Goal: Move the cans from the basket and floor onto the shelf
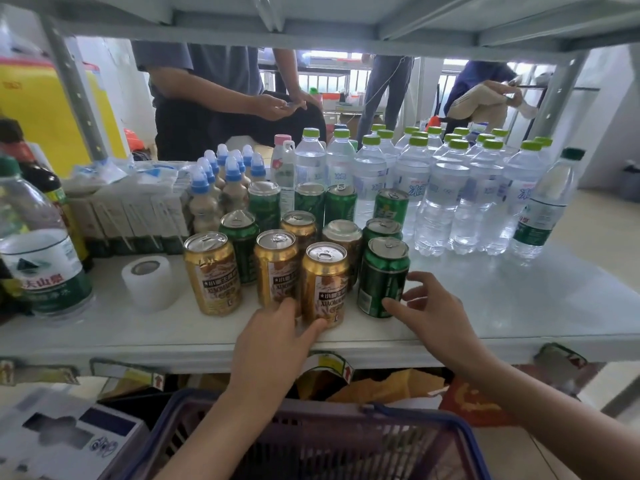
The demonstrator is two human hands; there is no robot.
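Note:
Several gold and green cans stand in rows on the white shelf (485, 306). My left hand (277, 334) rests at the base of the front gold can (325, 278), thumb and fingers around its bottom. My right hand (433, 306) has its fingers apart at the right side of the front green can (382, 278), fingertips touching it. Below the shelf edge, the blue basket (460, 427) sits close to me; its inside looks dark and I see no cans in it.
Water bottles with green caps (450, 188) crowd the shelf's back right. Small blue-capped bottles (221, 174) and cartons stand back left, a white tape roll (150, 282) and a large water bottle (41, 258) at left. People stand behind the shelf. Boxes lie on the floor.

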